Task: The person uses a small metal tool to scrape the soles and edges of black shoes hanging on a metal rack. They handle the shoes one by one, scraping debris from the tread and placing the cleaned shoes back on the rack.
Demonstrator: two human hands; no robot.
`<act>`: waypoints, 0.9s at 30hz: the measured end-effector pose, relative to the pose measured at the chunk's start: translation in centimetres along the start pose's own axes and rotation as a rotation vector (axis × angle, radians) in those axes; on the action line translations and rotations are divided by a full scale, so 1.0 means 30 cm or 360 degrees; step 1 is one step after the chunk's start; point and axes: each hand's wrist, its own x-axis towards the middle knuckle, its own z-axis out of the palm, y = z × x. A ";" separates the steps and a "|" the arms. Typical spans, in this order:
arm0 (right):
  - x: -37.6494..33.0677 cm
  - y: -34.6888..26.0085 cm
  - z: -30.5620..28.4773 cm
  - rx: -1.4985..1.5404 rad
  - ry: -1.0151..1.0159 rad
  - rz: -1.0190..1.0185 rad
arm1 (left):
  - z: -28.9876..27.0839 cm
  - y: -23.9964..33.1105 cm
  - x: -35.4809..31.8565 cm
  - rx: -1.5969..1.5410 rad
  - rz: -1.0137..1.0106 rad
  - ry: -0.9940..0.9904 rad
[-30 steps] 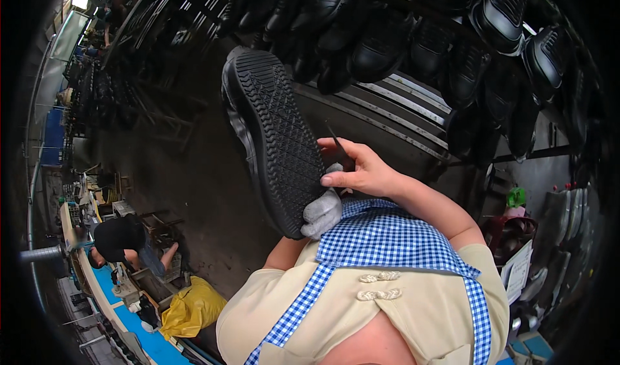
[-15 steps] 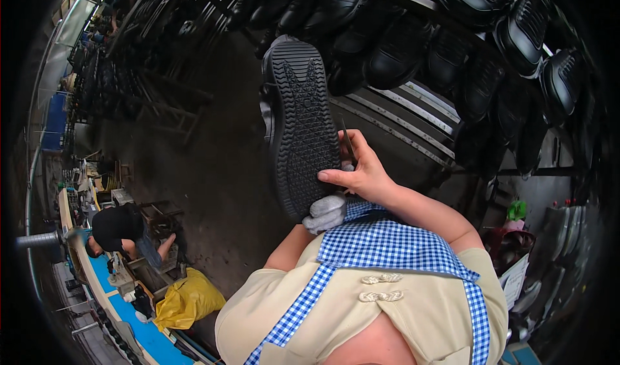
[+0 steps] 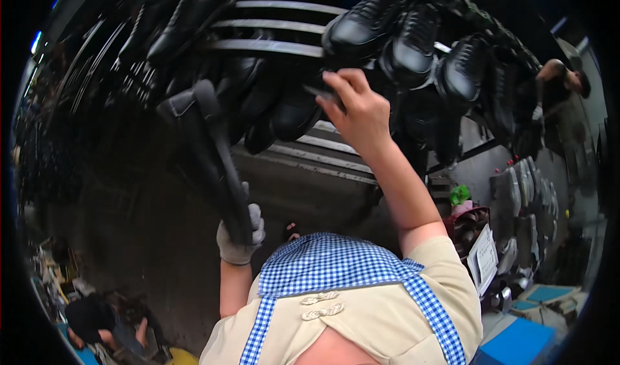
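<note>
One black shoe (image 3: 223, 171), already off the rack (image 3: 278, 26), extended beyond the left hand's (image 3: 236, 247) gripping fingers. Several lace-up shoes (image 3: 411, 45), still racked, sat beyond the right hand's (image 3: 363, 110) fingers, pinched around a blurred thin object (image 3: 321, 94).

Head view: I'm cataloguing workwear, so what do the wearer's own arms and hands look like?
The left hand wears a grey glove ending at the wrist; the right hand is bare. Short cream sleeves leave both forearms uncovered.

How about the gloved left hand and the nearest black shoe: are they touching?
Touching: the head view shows the left hand gripping one end of the black shoe.
</note>
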 end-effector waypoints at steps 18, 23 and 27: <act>0.187 -0.107 0.184 -0.0063 -0.0244 -0.0119 | -0.159 0.212 0.028 0.0480 0.0385 0.0455; 0.252 -0.222 0.366 0.0159 -0.0279 -0.0248 | -0.101 0.300 -0.026 0.0627 0.0727 0.0501; 0.334 -0.328 0.501 0.0218 -0.0386 -0.0288 | -0.089 0.382 -0.090 0.0676 0.0931 0.0774</act>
